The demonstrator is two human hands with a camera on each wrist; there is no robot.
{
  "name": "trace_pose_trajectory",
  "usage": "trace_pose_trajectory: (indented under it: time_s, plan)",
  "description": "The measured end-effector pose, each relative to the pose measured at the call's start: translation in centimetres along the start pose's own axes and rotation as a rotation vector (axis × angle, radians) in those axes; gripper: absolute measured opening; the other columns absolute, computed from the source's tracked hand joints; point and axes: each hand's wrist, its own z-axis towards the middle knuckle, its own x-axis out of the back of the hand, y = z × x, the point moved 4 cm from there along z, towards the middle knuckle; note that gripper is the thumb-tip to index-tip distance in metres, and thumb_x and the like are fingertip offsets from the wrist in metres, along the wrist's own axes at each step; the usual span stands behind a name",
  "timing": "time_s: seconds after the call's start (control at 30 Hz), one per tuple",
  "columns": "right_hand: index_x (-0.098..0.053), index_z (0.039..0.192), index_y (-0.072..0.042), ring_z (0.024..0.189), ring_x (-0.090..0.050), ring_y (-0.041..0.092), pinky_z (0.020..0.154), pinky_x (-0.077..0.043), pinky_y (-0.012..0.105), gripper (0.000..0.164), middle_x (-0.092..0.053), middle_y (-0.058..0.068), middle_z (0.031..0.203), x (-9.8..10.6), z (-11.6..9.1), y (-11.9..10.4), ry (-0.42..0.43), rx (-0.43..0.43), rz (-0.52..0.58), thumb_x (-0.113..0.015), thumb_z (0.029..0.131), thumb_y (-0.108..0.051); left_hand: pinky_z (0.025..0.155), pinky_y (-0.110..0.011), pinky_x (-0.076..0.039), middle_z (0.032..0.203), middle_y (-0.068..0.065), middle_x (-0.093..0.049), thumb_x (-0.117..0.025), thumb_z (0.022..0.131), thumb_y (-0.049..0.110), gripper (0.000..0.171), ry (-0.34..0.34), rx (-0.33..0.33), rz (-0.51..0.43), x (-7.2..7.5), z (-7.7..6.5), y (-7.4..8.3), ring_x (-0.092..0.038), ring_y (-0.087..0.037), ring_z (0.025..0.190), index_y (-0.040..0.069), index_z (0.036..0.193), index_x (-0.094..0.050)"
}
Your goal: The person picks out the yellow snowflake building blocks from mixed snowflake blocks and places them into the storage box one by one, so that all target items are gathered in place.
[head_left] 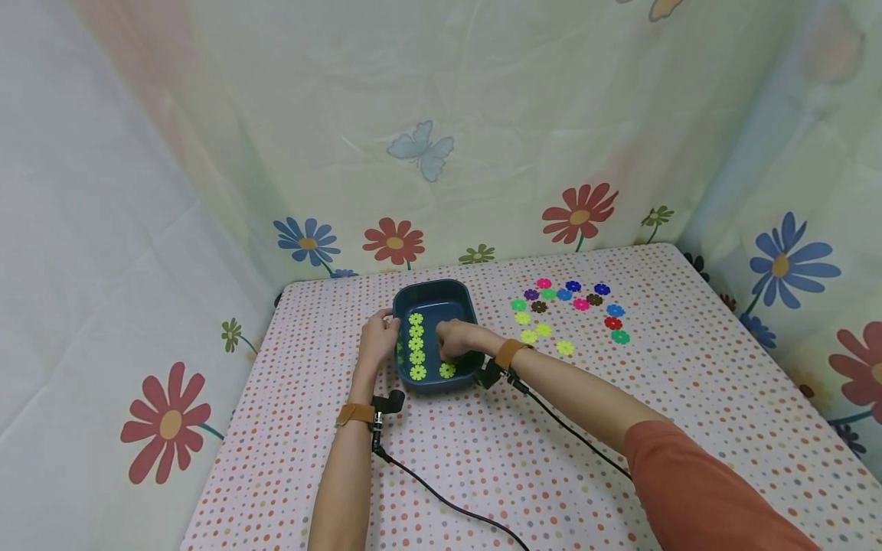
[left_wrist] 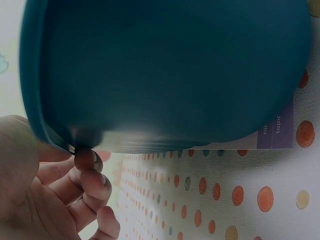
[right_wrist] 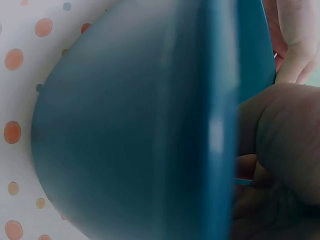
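A dark blue tub (head_left: 439, 385) stands on the table, with a column of several yellow-green flower-shaped pieces (head_left: 416, 344) along the left of its floor. One more such flower piece (head_left: 447, 370) lies near the front, below my right hand. My left hand (head_left: 379, 338) grips the tub's left rim; in the left wrist view its fingertips (left_wrist: 95, 182) bend at the edge of the tub wall (left_wrist: 175, 75). My right hand (head_left: 460, 339) reaches down inside the tub with bent fingers. Its fingertips are hidden, so whether they pinch a piece does not show.
To the tub's right lie loose yellow-green flower pieces (head_left: 543, 330) and several others in pink, blue, brown, red and green (head_left: 581, 304). A printed purple-and-white sheet (left_wrist: 280, 127) sticks out beneath the tub. Cables (head_left: 448, 501) trail from both wrist cameras across the dotted tablecloth (head_left: 276, 451).
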Motion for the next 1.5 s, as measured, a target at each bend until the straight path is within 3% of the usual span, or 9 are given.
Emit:
trace_pose_trajectory:
  time_s: [0.47,0.67,0.87,1.0,1.3,1.5]
  plan:
    - [-0.056,0.057,-0.012,0.047,-0.04,0.011,0.049,-0.034,0.025,0.036,-0.047,-0.002,0.053,0.1,0.1,-0.1,-0.002,-0.006,-0.021,-0.065,0.091,-0.003,0.052,-0.031,-0.034,0.064,-0.002,-0.048,-0.054,0.105,0.021,0.041,0.002,-0.008,0.017,0.1,0.0,0.0,-0.041,-0.015,0.053,0.004,0.142,-0.056]
    - [-0.057,0.06,-0.012,0.05,-0.04,0.011,0.051,-0.035,0.025,0.033,-0.046,-0.003,0.055,1.1,-0.7,-0.3,0.044,0.057,0.03,-0.065,0.091,-0.003,0.054,-0.031,-0.036,0.067,-0.003,-0.052,-0.054,0.105,0.02,0.04,0.002,-0.011,0.017,0.1,-0.1,0.1,-0.044,-0.015,0.055,0.003,0.141,-0.056]
    - [-0.074,0.083,-0.007,0.068,-0.054,0.013,0.063,-0.045,0.028,0.015,-0.063,0.0,0.078,3.1,-2.1,-0.7,0.178,0.155,0.065,-0.063,0.093,-0.004,0.054,-0.031,-0.036,0.067,-0.003,-0.052,-0.054,0.105,0.02,0.04,0.0,-0.014,0.019,0.1,-0.1,0.1,-0.044,-0.016,0.056,0.003,0.141,-0.057]
    - [-0.076,0.095,-0.004,0.074,-0.058,0.016,0.069,-0.049,0.03,0.013,-0.068,0.004,0.087,4.4,-2.9,-0.4,0.24,0.182,0.1,-0.064,0.096,-0.009,0.052,-0.031,-0.035,0.065,-0.002,-0.051,-0.054,0.105,0.02,0.04,-0.006,-0.016,0.021,0.2,-0.1,0.1,-0.043,-0.015,0.054,0.002,0.141,-0.056]
    - [-0.074,0.103,-0.002,0.079,-0.062,0.018,0.072,-0.051,0.033,0.014,-0.069,0.006,0.09,6.4,-4.5,2.8,0.359,0.175,0.23,-0.066,0.096,-0.011,0.051,-0.03,-0.033,0.063,-0.002,-0.049,-0.054,0.105,0.02,0.04,0.0,-0.01,0.021,0.1,-0.2,0.1,-0.04,-0.015,0.052,0.003,0.142,-0.056]
    - [-0.072,0.107,-0.001,0.091,-0.066,0.031,0.075,-0.052,0.037,0.016,-0.071,0.013,0.099,7.1,-6.0,6.1,0.418,0.092,0.374,-0.064,0.098,-0.012,0.05,-0.03,-0.033,0.063,-0.002,-0.048,-0.054,0.105,0.021,0.041,-0.002,-0.001,0.011,0.0,-0.3,0.1,-0.039,-0.015,0.051,0.004,0.143,-0.055]
